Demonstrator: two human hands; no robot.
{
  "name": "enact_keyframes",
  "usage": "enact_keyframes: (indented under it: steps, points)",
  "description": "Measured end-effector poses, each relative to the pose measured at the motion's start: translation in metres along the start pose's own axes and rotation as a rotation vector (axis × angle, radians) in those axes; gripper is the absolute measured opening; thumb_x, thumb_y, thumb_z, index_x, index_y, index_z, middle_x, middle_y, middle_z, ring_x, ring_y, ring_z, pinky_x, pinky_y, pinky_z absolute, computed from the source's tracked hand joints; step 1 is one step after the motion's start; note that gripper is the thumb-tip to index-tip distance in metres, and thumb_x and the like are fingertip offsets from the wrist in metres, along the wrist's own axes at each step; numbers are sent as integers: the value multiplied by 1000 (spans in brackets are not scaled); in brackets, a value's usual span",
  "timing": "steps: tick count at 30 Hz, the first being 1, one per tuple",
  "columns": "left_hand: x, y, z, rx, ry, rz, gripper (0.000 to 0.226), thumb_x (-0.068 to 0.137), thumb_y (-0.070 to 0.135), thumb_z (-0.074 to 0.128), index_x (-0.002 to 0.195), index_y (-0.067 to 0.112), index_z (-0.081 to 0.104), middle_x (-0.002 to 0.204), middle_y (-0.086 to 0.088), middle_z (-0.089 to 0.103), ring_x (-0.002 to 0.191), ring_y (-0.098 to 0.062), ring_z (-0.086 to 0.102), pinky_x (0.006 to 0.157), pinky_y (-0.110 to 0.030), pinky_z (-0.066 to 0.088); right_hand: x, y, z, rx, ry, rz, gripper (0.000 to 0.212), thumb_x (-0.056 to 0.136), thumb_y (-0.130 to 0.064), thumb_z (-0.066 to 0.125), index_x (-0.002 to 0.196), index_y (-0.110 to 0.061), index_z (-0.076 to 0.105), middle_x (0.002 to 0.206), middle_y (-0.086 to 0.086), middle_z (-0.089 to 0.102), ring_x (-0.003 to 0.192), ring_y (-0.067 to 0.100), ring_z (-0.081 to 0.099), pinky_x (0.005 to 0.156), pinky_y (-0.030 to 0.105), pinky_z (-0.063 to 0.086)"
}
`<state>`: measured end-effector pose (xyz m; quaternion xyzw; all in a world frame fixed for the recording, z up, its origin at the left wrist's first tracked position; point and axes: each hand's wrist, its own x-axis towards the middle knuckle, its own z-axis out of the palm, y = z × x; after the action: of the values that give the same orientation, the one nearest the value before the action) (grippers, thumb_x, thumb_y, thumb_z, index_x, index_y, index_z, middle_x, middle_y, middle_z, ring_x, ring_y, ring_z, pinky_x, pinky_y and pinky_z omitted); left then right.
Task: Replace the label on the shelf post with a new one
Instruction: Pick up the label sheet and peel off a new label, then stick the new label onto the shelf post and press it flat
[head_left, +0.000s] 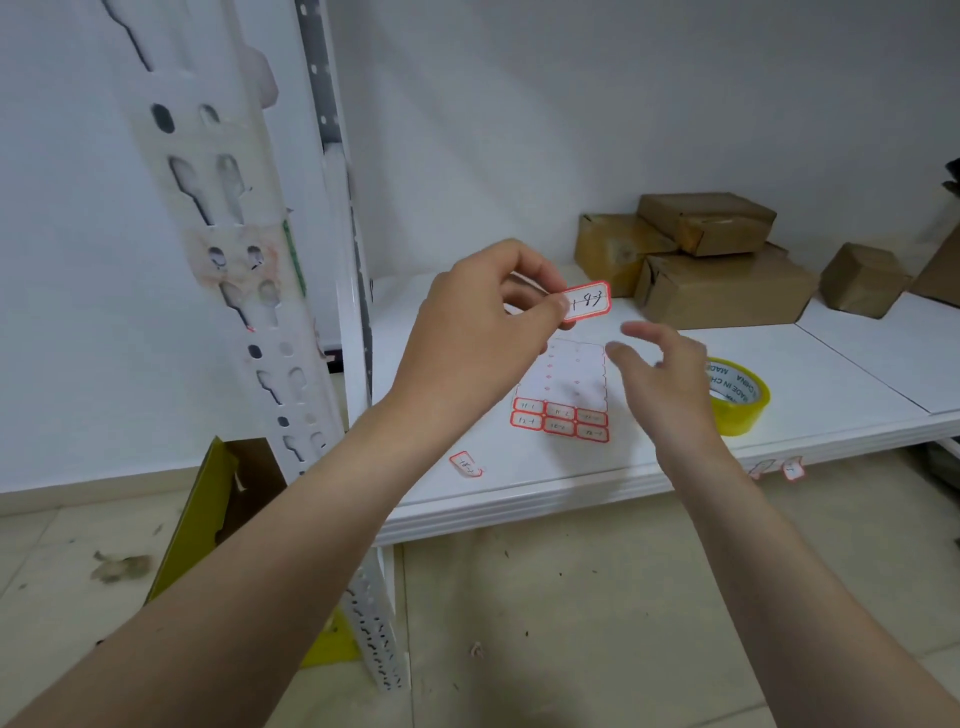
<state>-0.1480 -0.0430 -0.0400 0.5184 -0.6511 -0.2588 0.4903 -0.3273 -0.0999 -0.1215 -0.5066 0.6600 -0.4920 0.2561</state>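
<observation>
**Red-edged sticker, held up and ready**

Red-edged and white, the new label (586, 300) sits up in the air over the shelf (753, 358). The left hand (483, 322) pinches it by one end with thumb and fingers. That way most of the sticky back touches nothing, so I think it can go on clean.

The right hand (660, 374) floats just below it with its fingers spread, holding nothing. It looks ready to help.

Under both hands lies the sticker sheet (563, 395). Only the bottom rows are full, so the label likely came from there. One loose label (466, 464) lies curled near the shelf's front edge.

A yellow tape roll (740, 397) waits by the right hand, maybe to cover the new label.

The shelf post (234, 249) stands to the left. It has a messy, stained patch (234, 267) with bits of paper on it. That looks like the spot to fill. Nothing new is stuck there yet.
</observation>
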Motion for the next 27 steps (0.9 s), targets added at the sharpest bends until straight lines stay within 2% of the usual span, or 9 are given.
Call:
enact_keyframes:
  steps: [1,2,4,7,10,14,18,23,27]
  points:
    - [-2,4,-4,22,18,36,13,93,22,70,87,31,64,78,14,77,69,-3,73,63,-21,49,-7,-13,-1,102,-11,-55,14,97,-35,65,110,-36,70,137,-3,57,126,24,57,105,45,51]
    - [-5,8,-9,45,35,70,12,93,23,71,87,32,65,78,15,77,70,-2,72,65,-24,51,-14,-26,-1,212,-35,-95,11,99,-33,63,101,-34,73,124,-4,67,114,21,65,98,45,57]
    - [-10,16,-19,94,68,136,11,93,24,71,88,32,66,79,16,75,70,-2,71,70,-30,57,-30,-54,-4,410,-106,-153,21,103,-32,57,94,-29,76,103,-2,77,97,21,73,83,42,63]
    - [-19,26,-37,108,136,210,9,92,25,72,90,34,69,79,16,74,65,-8,70,72,-40,62,-50,-82,-8,598,-150,-340,30,104,-36,53,90,-21,75,89,4,77,79,25,74,69,41,62]
    - [-28,34,-58,108,200,261,8,91,27,72,91,34,70,79,17,73,60,-12,68,68,-43,62,-62,-98,-5,671,-169,-526,25,99,-33,56,89,-19,74,81,1,74,66,20,68,57,34,58]
    - [-36,41,-86,150,272,307,6,92,30,72,93,35,70,81,20,73,59,-12,67,65,-42,60,-75,-111,13,702,-208,-621,13,93,-23,66,84,-20,74,66,-1,63,50,22,55,48,31,50]
    - [-43,39,-105,199,311,302,6,92,32,73,94,37,70,82,21,72,57,-10,64,61,-38,58,-88,-125,32,728,-204,-549,10,93,-15,69,85,-17,74,57,-1,57,45,21,48,45,29,46]
    - [-49,31,-127,217,356,291,13,93,33,74,104,37,68,81,20,73,62,-13,66,65,-37,59,-100,-145,48,728,-234,-544,14,90,-14,72,78,-20,75,52,-8,58,39,16,45,46,29,41]
    - [-52,25,-151,177,416,286,19,93,34,73,110,35,65,82,21,76,62,-8,66,63,-24,56,-112,-162,55,730,-248,-572,16,89,-18,74,74,-24,74,51,-8,56,39,18,44,45,29,40]
